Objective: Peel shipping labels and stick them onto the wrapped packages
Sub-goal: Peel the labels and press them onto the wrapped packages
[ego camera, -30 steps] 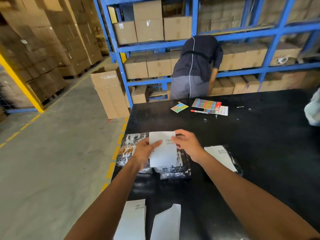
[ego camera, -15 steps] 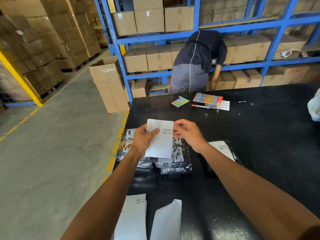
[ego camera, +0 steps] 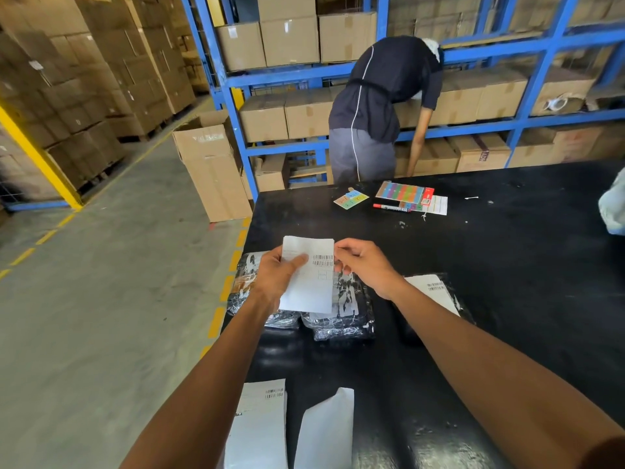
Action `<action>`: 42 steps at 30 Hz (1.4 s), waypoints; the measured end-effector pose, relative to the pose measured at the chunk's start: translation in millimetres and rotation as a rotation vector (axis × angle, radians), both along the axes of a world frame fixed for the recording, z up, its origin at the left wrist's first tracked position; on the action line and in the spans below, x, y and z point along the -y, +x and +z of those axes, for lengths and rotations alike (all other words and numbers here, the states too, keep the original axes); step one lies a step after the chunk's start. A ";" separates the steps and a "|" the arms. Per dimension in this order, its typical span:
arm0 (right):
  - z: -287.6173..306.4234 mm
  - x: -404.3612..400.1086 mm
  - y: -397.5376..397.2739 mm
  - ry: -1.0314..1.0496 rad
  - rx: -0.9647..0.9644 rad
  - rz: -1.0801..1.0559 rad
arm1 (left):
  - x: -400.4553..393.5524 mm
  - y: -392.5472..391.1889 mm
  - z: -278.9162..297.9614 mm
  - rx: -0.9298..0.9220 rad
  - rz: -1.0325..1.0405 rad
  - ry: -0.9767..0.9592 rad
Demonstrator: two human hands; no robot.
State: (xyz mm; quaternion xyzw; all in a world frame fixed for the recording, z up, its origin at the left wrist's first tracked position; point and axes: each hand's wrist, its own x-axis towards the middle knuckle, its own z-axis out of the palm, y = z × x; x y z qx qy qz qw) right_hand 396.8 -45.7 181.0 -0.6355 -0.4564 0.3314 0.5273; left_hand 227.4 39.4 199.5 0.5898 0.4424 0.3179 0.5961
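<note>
A white shipping label [ego camera: 313, 286] with barcodes is held upright above the black table [ego camera: 507, 265]. My left hand [ego camera: 279, 274] grips its left side with the thumb on the face. My right hand [ego camera: 367, 265] pinches its upper right edge. Under the label lie two wrapped packages, one on the left [ego camera: 243, 292] and one in the middle [ego camera: 348, 316], both in clear plastic. A third wrapped package [ego camera: 439, 296] to the right carries a stuck label. More label sheets [ego camera: 260, 424] and a blank backing sheet [ego camera: 326, 431] lie at the near edge.
A person [ego camera: 378, 106] bends into the blue shelving [ego camera: 473, 130] full of cardboard boxes behind the table. Coloured sticker sheets [ego camera: 404, 192] and a red marker [ego camera: 389, 207] lie at the table's far side. An open carton [ego camera: 211, 170] stands on the floor at left.
The label has been lifted a little higher and tipped more upright in both hands. The view has shifted slightly; the person behind has straightened somewhat.
</note>
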 end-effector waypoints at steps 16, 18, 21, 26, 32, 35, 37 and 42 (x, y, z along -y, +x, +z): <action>9.1 -5.4 -1.1 0.035 0.005 -0.056 | -1.2 -2.3 8.9 -0.011 0.020 0.033; 11.5 -6.1 -2.0 0.048 -0.014 -0.055 | -2.2 -2.0 9.5 -0.013 0.030 0.036; 12.5 -6.6 -2.4 0.048 -0.020 -0.053 | -3.6 -1.2 8.7 -0.016 0.040 0.030; 12.2 -6.8 -2.3 0.025 0.006 -0.052 | -3.5 -0.6 7.8 -0.035 0.052 0.041; 14.2 -6.4 -2.4 0.000 0.026 -0.040 | -5.0 0.1 6.8 -0.039 0.043 0.041; 14.9 -6.4 -2.2 0.001 -0.011 -0.016 | -6.9 -0.4 4.8 -0.039 0.034 0.022; 15.3 -6.7 -2.2 0.021 -0.081 0.013 | -7.7 -1.6 3.3 -0.023 0.016 -0.004; 15.0 -8.1 -4.2 0.034 -0.226 0.075 | -4.1 2.0 -0.1 0.004 0.008 0.109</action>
